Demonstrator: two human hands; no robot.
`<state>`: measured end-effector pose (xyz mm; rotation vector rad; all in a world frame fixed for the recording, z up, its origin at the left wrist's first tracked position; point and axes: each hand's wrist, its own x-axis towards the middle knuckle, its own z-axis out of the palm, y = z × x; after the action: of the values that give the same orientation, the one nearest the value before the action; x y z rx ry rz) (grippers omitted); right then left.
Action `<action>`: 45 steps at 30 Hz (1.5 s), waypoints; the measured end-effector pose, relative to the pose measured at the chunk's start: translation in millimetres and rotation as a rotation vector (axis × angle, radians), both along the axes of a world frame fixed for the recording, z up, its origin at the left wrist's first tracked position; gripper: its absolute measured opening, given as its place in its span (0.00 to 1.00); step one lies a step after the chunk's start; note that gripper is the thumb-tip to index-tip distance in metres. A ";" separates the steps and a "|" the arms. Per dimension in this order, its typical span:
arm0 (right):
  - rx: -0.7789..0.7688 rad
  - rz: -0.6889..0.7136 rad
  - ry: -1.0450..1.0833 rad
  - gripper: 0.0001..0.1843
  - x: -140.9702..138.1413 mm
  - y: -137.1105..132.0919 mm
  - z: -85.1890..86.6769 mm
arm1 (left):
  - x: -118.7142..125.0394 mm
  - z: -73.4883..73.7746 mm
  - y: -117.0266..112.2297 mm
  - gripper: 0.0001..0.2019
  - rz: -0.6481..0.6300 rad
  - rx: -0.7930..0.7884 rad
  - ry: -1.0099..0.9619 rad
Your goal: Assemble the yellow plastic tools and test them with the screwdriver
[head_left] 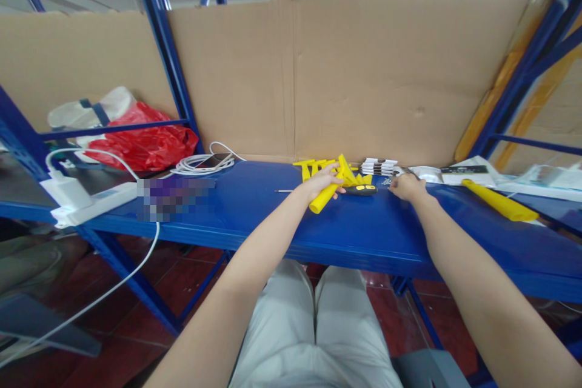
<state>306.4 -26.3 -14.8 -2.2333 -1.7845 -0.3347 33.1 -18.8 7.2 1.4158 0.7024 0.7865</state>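
My left hand point(324, 180) is closed round a yellow plastic bar point(321, 201) that sticks out toward me on the blue shelf point(254, 206). More yellow plastic pieces point(325, 165) lie in a pile just behind it. A black and yellow screwdriver point(361, 190) lies on the shelf between my hands. My right hand point(406, 186) rests on the shelf with its fingers curled over small metal parts point(388, 180); what they pinch is too small to make out. A stack of small black and white blocks point(378, 166) sits behind.
A cardboard sheet point(364, 73) backs the shelf. A long yellow bar point(499, 200) and white packets point(468, 173) lie at right. At left are a coiled white cable point(200, 163), a white power strip point(86, 201) with charger, and a red plastic bag point(145, 142). Blue rack posts point(166, 54) stand either side.
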 end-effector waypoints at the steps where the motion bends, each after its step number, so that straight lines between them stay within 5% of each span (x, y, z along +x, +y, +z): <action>1: -0.016 -0.018 -0.011 0.09 -1.3 0.4 -0.3 | 0.0 -0.2 0.2 0.38 -0.001 0.000 -0.002; 22: -0.171 -0.016 -0.149 0.20 -25.1 -8.9 5.1 | -1.4 4.0 -5.3 0.38 -0.018 -0.007 0.006; 28: -0.053 0.014 -0.023 0.16 -26.8 -5.4 9.2 | -1.7 2.3 -3.3 0.38 -0.029 -0.005 0.009; 35: 0.333 0.404 0.263 0.11 -50.5 7.2 17.1 | 0.1 -2.3 -4.4 0.37 -0.064 0.020 0.033; 39: 0.424 0.621 0.291 0.06 -69.2 8.2 17.0 | 2.3 -6.1 -2.7 0.38 -0.100 0.033 0.008; 45: 0.450 0.673 0.289 0.05 -77.9 3.1 18.2 | 4.2 -8.0 -3.0 0.39 -0.123 0.054 -0.015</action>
<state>228.5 -23.1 3.3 -1.2240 -1.9281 -0.2230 37.4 -21.9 -0.8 1.4860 0.5808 0.7233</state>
